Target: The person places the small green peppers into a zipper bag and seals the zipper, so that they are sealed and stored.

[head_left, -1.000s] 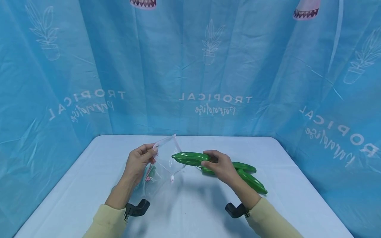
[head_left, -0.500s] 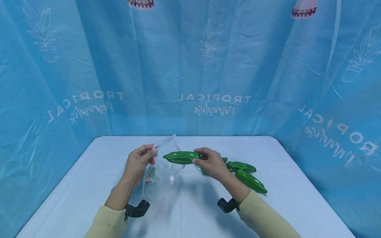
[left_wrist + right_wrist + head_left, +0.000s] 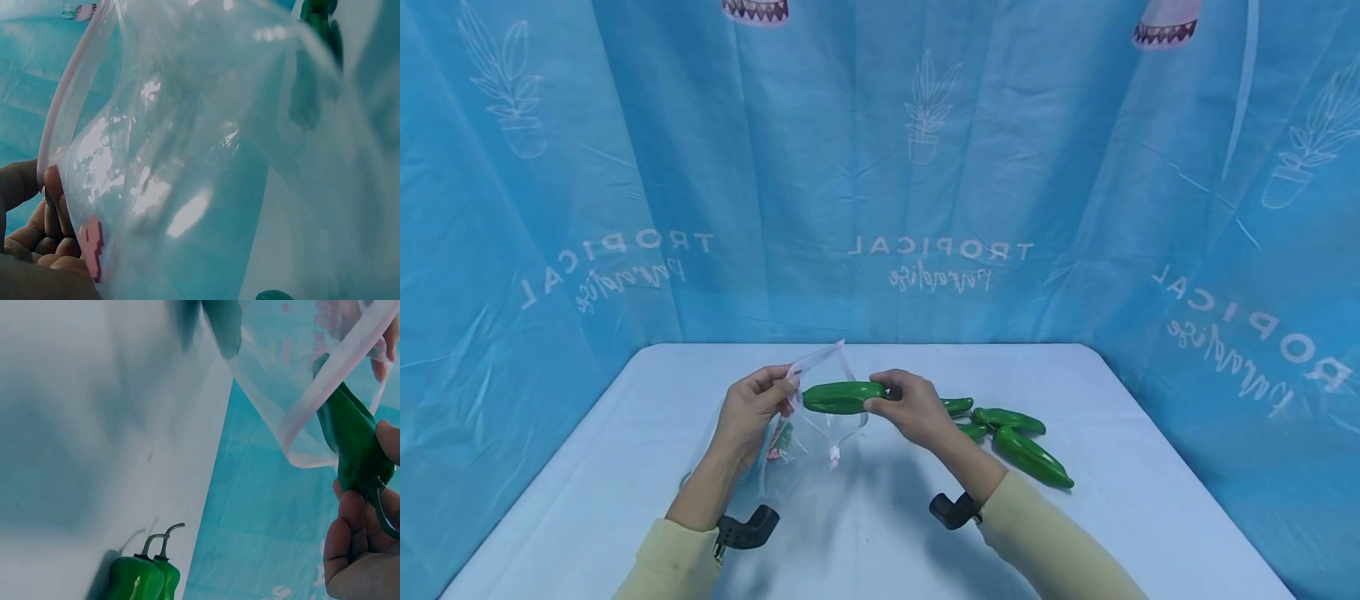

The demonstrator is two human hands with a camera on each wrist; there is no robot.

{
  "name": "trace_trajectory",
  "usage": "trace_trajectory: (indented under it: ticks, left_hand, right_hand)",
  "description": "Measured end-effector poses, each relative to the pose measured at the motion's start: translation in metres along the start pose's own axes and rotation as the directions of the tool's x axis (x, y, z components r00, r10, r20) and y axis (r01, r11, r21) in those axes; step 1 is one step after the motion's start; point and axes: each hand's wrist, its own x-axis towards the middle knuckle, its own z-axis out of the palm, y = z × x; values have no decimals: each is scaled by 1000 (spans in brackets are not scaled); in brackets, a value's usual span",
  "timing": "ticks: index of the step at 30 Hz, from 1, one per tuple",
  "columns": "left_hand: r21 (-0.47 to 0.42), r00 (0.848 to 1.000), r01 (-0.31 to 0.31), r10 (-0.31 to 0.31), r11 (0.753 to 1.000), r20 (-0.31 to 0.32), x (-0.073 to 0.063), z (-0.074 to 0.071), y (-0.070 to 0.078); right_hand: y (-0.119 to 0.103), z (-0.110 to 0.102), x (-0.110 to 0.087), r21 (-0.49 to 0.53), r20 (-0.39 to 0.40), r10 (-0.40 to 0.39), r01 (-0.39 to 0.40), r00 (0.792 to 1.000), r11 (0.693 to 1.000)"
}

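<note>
My left hand (image 3: pixel 752 414) pinches the pink-edged rim of a clear zip bag (image 3: pixel 808 454) between thumb and fingers, and the bag hangs with its mouth spread. A glossy green pepper (image 3: pixel 842 397) is in my right hand (image 3: pixel 910 408), gripped near its stem end. In the right wrist view, the narrow tip of the pepper (image 3: pixel 353 431) lies past the bag's pink rim (image 3: pixel 312 412), inside the mouth. Its curved stem pokes out by my right fingers. Through the bag, a small dark green shape (image 3: pixel 782 437) shows beside my left wrist; what it is cannot be made out.
Several more green peppers (image 3: pixel 1032 457) lie in a loose cluster on the white table (image 3: pixel 880 533), right of my right hand. Blue printed curtains (image 3: pixel 880 200) hang round the table's back and sides.
My right hand has moved left with the green pepper, taking its tip from in front of the bag to inside the bag's mouth. My left hand stays almost still.
</note>
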Motion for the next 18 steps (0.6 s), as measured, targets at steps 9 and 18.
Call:
trace_trajectory:
  ticks: [9,18]
  left_hand:
    - [-8,1000,5,-5,1000,0,0,1,0]
    - [8,1000,5,-5,1000,-4,0,1,0]
  right_hand:
    - [-5,7,5,-10,34,-17,17,999,1000]
    - [-8,15,8,-34,52,-33,34,998,999]
